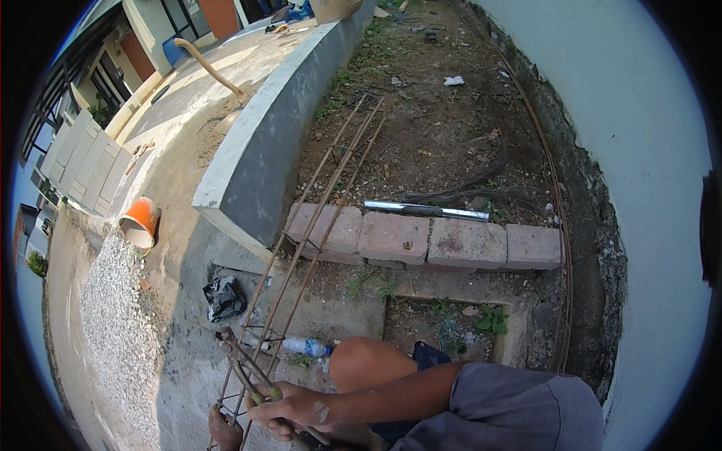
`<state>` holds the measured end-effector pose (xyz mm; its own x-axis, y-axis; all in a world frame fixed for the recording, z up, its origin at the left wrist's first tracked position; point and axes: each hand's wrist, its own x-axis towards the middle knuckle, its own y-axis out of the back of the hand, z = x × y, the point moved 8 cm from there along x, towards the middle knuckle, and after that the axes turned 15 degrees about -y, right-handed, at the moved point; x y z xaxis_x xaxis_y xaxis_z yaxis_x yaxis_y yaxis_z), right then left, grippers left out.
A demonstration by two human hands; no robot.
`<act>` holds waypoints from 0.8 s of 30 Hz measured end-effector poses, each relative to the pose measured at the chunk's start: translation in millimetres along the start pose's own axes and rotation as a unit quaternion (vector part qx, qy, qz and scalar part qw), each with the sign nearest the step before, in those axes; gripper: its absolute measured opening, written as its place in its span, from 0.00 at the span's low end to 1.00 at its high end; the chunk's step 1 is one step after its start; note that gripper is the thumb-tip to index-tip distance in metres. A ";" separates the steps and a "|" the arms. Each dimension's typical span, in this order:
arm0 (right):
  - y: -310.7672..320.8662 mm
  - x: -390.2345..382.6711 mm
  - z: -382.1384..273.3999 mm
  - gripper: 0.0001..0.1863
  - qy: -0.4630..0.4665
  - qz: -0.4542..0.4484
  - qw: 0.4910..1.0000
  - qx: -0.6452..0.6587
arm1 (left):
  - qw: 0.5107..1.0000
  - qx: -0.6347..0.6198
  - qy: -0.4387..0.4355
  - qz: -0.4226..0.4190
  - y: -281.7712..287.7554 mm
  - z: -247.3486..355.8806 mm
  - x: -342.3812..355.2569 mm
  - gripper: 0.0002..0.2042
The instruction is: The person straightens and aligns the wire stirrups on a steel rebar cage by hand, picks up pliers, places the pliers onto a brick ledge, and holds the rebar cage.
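Note:
A long, narrow rebar cage (307, 242) of thin rusty bars with wire ties slants from the lower left up across a row of blocks. My right hand (289, 412) is closed round the handles of a pair of long-handled metal pincers (242, 367). Their head lies over the near part of the cage, beside a cross tie; whether the jaws touch a bar I cannot tell. At the lower edge, my left hand (224, 430) is closed on the near end of the cage, its fingers partly out of view.
Pinkish blocks (392, 236) form a low row, with a silver metal bar (427, 210) behind. A grey low wall (259, 143) runs left of the cage. Near it lie a black plastic bag (224, 298), a water bottle (307, 346), gravel (119, 319) and an orange bucket (141, 222).

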<state>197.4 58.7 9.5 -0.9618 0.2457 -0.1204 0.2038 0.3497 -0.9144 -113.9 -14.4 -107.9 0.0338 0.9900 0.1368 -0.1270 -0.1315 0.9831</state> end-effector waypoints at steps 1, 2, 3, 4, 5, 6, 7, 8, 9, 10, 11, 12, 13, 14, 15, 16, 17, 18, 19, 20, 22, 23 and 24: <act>0.5 0.0 0.5 0.11 -0.001 0.004 1.000 -0.001 | 1.000 -0.001 -0.001 -0.003 -0.5 -0.7 0.4 0.19; 0.7 0.3 1.7 0.11 -0.008 0.005 1.000 0.000 | 1.000 -0.001 -0.002 -0.006 -1.0 -1.1 0.4 0.19; 1.1 -0.2 0.7 0.11 -0.002 0.007 1.000 -0.001 | 1.000 -0.001 -0.002 -0.006 -1.0 -1.3 0.2 0.19; 0.9 -0.6 0.5 0.11 -0.001 0.006 1.000 -0.002 | 1.000 0.003 -0.004 -0.006 -0.9 -1.3 0.0 0.20; 0.7 -0.7 0.8 0.11 -0.005 0.003 1.000 -0.001 | 1.000 0.007 -0.005 -0.005 -0.9 -1.3 -0.1 0.20; 0.8 -1.3 -0.3 0.11 0.000 0.005 1.000 -0.003 | 1.000 0.007 -0.006 -0.005 -1.1 -1.4 -0.4 0.20; 0.4 -1.8 -1.1 0.11 0.002 0.001 1.000 0.001 | 1.000 0.003 -0.003 -0.003 -1.4 -2.0 -1.1 0.20; 0.3 -1.8 -0.3 0.11 -0.005 -0.001 1.000 0.005 | 1.000 -0.001 0.001 -0.002 -1.8 -2.7 -1.4 0.19; 0.2 -2.5 -2.4 0.11 0.005 -0.003 1.000 0.005 | 1.000 -0.001 0.001 -0.002 -2.2 -3.1 -1.4 0.19; 0.7 -2.5 -2.6 0.11 0.002 -0.001 1.000 0.002 | 1.000 0.004 -0.004 -0.002 -2.2 -2.9 -1.2 0.19; 1.2 -2.3 -1.6 0.11 -0.006 0.001 1.000 0.000 | 1.000 0.009 -0.008 -0.002 -2.4 -2.4 -0.9 0.20; 1.5 -2.5 -2.6 0.11 0.000 0.002 1.000 -0.002 | 1.000 0.009 -0.008 -0.002 -2.7 -2.5 -0.6 0.20; 1.8 -2.3 -2.3 0.10 -0.002 0.002 1.000 0.003 | 1.000 0.009 -0.011 0.002 -2.0 -1.9 -0.5 0.20; 2.0 -1.7 -0.5 0.10 -0.011 0.001 1.000 0.009 | 1.000 0.009 -0.014 0.005 -0.9 -1.2 -0.6 0.20; 2.2 -1.8 -1.5 0.10 -0.004 0.002 1.000 0.007 | 1.000 0.009 -0.014 0.005 -0.4 -0.8 -0.2 0.20; 2.3 -1.7 -1.2 0.10 -0.005 0.002 1.000 0.008 | 1.000 0.006 -0.010 0.001 0.0 -0.9 -0.5 0.20; 2.3 -1.6 -0.8 0.10 -0.009 0.001 1.000 0.010 | 1.000 0.003 -0.006 -0.001 -0.2 -0.7 -0.1 0.20; 2.1 -2.1 -1.0 0.10 -0.007 0.002 1.000 0.008 | 1.000 0.004 -0.004 -0.002 1.0 -0.4 -0.6 0.20; 2.9 -2.7 -0.7 0.11 -0.011 0.005 1.000 0.020 | 1.000 -0.001 -0.001 -0.013 0.1 -0.6 -0.2 0.19; 3.5 -2.6 1.0 0.11 -0.028 0.007 0.999 0.027 | 1.000 -0.006 0.005 -0.019 -1.0 -0.8 -0.4 0.18; 2.8 -4.0 -2.3 0.11 -0.026 0.006 1.000 0.017 | 1.000 -0.008 -0.004 0.001 2.0 -0.2 4.0 0.18; 3.7 -4.6 -1.7 0.10 -0.036 0.013 0.999 0.023 | 1.000 -0.010 -0.014 -0.003 2.4 1.3 3.3 0.17; 0.7 -4.7 -2.1 0.10 -0.042 -0.001 0.999 0.012 | 0.999 0.000 -0.041 0.009 4.6 5.7 4.5 0.17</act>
<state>202.4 59.7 10.2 -0.9745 0.1684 -0.1485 0.1974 0.3279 -0.9239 -108.7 -10.8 -102.1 0.1126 0.9799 0.1646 -0.1277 -0.1500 0.9804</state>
